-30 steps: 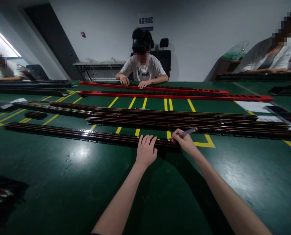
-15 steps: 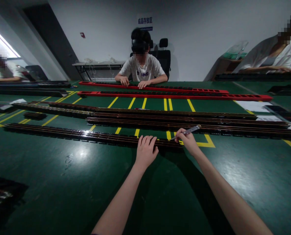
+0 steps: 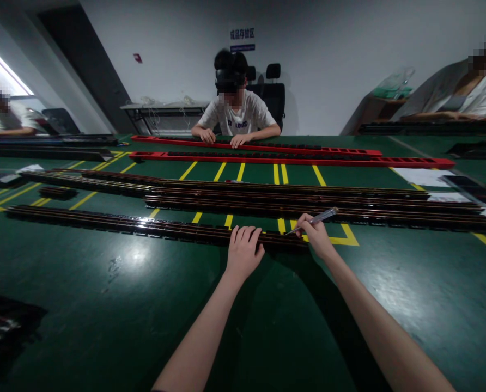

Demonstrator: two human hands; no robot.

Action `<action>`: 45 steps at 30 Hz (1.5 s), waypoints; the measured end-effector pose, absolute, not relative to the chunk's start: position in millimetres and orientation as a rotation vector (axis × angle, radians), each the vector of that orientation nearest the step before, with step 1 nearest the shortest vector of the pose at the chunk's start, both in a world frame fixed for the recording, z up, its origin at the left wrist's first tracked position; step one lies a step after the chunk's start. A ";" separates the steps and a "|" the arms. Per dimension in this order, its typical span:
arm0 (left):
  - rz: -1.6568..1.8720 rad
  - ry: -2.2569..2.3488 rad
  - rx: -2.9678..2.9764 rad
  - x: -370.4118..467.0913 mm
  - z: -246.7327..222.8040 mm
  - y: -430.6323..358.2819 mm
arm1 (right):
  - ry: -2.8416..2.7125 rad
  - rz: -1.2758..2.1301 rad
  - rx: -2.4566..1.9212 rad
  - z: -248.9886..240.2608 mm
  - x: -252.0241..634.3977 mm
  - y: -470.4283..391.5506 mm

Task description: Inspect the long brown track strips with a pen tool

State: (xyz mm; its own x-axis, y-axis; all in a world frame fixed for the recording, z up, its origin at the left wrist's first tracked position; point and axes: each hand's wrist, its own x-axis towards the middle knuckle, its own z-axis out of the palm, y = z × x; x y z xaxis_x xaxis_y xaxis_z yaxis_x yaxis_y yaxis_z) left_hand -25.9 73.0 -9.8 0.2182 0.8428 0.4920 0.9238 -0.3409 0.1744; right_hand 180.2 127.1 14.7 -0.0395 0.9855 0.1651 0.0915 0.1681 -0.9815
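A long black strip bundle (image 3: pixel 104 219) with thin copper-coloured lines lies across the green table in front of me. My left hand (image 3: pixel 245 250) rests over it near its right end, fingers slightly spread across the top and thumb towards me. In my right hand (image 3: pixel 314 234) a slim screwdriver (image 3: pixel 322 215) with a translucent handle is pinched between thumb and fingers. It slants down to the left, its thin tip at the top of the strip, just right of my left hand. Whether the tip touches is too small to tell.
Beyond lies a wide stack of similar black strips (image 3: pixel 308 202). Two red trays (image 3: pixel 410 161) stretch across the far side, where a person in a headset (image 3: pixel 238 111) sits. Papers (image 3: pixel 425 177) lie at right, a dark strip stack (image 3: pixel 6 316) at lower left. Yellow tape (image 3: pixel 351 234) marks the table.
My right hand and the screwdriver have shifted slightly right along the strip. My left hand stays in place. The person opposite has tilted their head down and to the left.
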 end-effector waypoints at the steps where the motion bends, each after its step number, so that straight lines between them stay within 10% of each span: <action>1: -0.779 -1.701 -2.326 -25.9 -9.8 73.0 | -1.376 1.059 -1.139 14.9 180.5 127.1; 45: -0.780 -1.715 -2.345 -26.8 -9.4 73.2 | -1.134 0.977 -1.134 2.0 195.0 131.9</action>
State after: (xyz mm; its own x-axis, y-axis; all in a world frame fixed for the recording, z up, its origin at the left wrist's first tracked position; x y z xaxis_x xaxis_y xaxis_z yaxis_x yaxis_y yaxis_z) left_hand -26.8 73.2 -9.4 0.2191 0.8505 0.4781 0.9195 -0.3439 0.1904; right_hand 195.0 131.9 2.0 0.1724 0.9709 0.1662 -0.0208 0.1723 -0.9848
